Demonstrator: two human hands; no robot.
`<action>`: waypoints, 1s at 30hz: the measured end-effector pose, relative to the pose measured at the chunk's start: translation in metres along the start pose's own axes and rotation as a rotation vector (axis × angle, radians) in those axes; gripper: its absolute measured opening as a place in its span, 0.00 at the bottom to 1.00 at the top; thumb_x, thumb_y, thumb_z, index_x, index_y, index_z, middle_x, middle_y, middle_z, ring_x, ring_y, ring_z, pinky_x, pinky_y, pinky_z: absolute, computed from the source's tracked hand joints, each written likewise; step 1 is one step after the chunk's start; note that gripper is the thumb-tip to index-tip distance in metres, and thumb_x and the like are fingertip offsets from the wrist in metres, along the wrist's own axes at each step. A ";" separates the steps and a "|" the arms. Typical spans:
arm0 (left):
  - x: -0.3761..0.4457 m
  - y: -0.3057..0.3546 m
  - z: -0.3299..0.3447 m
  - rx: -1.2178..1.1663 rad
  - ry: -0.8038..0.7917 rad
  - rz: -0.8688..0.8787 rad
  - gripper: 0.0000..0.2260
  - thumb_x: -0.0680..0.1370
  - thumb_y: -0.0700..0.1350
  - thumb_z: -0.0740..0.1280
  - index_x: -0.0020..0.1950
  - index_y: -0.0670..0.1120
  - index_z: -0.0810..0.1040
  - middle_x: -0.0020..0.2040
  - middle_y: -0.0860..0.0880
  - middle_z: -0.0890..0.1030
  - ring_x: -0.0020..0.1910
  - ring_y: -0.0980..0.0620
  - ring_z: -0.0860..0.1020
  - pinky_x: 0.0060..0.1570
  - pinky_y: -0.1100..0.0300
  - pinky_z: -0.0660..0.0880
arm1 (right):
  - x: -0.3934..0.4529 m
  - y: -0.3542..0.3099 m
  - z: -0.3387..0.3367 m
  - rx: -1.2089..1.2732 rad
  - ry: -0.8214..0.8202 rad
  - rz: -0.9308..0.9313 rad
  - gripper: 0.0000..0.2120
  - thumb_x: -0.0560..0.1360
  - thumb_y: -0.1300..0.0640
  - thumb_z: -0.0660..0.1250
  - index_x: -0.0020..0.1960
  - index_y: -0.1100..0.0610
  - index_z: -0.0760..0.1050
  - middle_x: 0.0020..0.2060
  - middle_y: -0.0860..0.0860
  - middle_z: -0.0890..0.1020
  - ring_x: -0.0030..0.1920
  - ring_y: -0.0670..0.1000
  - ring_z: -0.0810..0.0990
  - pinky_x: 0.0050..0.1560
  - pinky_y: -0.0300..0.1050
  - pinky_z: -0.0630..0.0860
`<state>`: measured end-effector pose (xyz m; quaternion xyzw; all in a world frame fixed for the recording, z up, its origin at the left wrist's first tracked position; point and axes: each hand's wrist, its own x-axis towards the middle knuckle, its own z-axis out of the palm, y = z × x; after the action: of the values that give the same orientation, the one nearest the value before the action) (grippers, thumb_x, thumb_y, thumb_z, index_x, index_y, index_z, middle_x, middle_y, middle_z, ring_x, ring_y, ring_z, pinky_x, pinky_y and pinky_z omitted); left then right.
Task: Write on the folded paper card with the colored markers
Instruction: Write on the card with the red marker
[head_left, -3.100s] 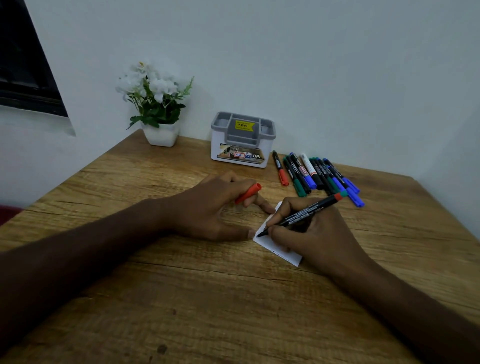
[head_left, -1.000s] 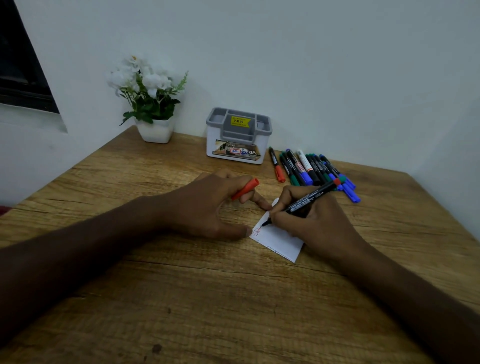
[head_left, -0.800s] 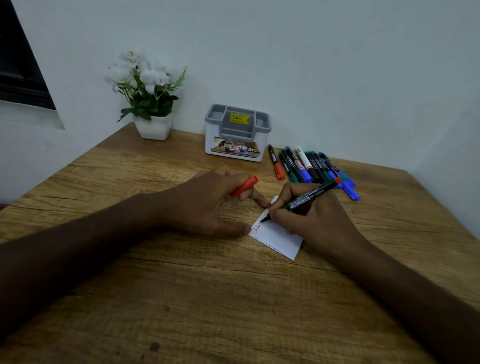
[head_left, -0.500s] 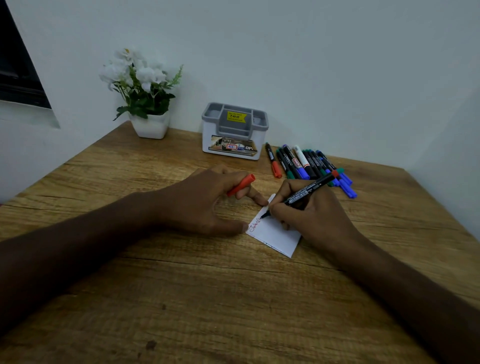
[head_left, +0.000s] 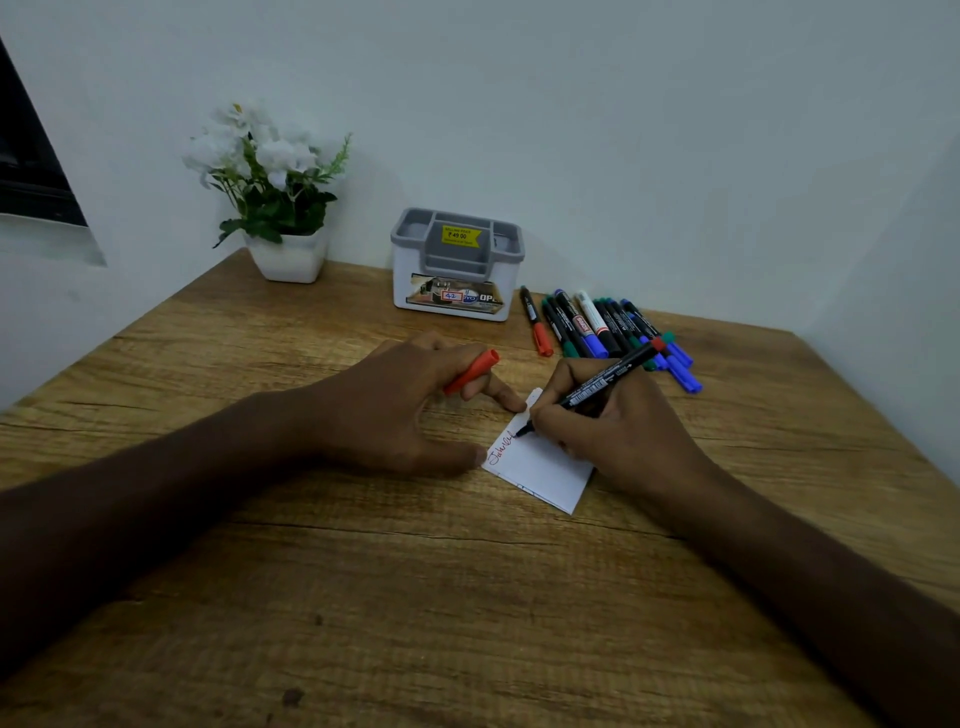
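At centre frame, the left hand (head_left: 400, 410) rests on the table (head_left: 363, 597), curled around a red cap (head_left: 471, 371), thumb and forefinger touching the card (head_left: 540, 467). Right of it, the right hand (head_left: 618, 426) grips a marker (head_left: 592, 392), tip on the card's red writing.

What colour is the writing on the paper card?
Red, seen along the paper card's left edge in the head view.

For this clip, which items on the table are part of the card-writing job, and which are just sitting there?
In use:
- folded paper card, red writing along its left edge
- black-barrelled marker, gripped by right hand, tip on the card
- red cap, held in left hand, which steadies the card
- spare markers

Lying about:
- grey-and-white organiser box
- potted white flowers
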<state>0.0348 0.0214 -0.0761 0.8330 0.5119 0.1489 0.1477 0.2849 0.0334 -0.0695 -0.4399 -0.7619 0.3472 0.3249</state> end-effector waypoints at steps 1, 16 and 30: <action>0.000 0.000 0.000 0.003 -0.002 0.000 0.30 0.70 0.70 0.72 0.68 0.62 0.69 0.60 0.57 0.70 0.56 0.59 0.70 0.53 0.57 0.71 | 0.000 0.000 0.000 -0.005 0.003 0.003 0.05 0.75 0.58 0.75 0.40 0.52 0.83 0.38 0.48 0.86 0.37 0.42 0.81 0.40 0.50 0.79; -0.002 0.006 -0.003 -0.008 -0.017 0.004 0.18 0.70 0.71 0.70 0.51 0.75 0.64 0.57 0.57 0.72 0.56 0.57 0.72 0.55 0.53 0.74 | 0.002 0.002 0.001 0.003 0.055 0.046 0.04 0.76 0.59 0.75 0.42 0.54 0.83 0.35 0.49 0.86 0.34 0.44 0.83 0.38 0.38 0.80; -0.004 0.007 -0.004 0.009 -0.019 -0.024 0.32 0.68 0.72 0.68 0.68 0.61 0.68 0.65 0.56 0.71 0.60 0.60 0.69 0.59 0.55 0.72 | 0.005 0.001 -0.007 0.329 0.229 0.103 0.03 0.76 0.67 0.74 0.49 0.61 0.83 0.38 0.56 0.86 0.36 0.49 0.84 0.40 0.40 0.82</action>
<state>0.0370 0.0155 -0.0705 0.8288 0.5213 0.1370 0.1504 0.2891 0.0396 -0.0653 -0.4558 -0.6294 0.4308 0.4589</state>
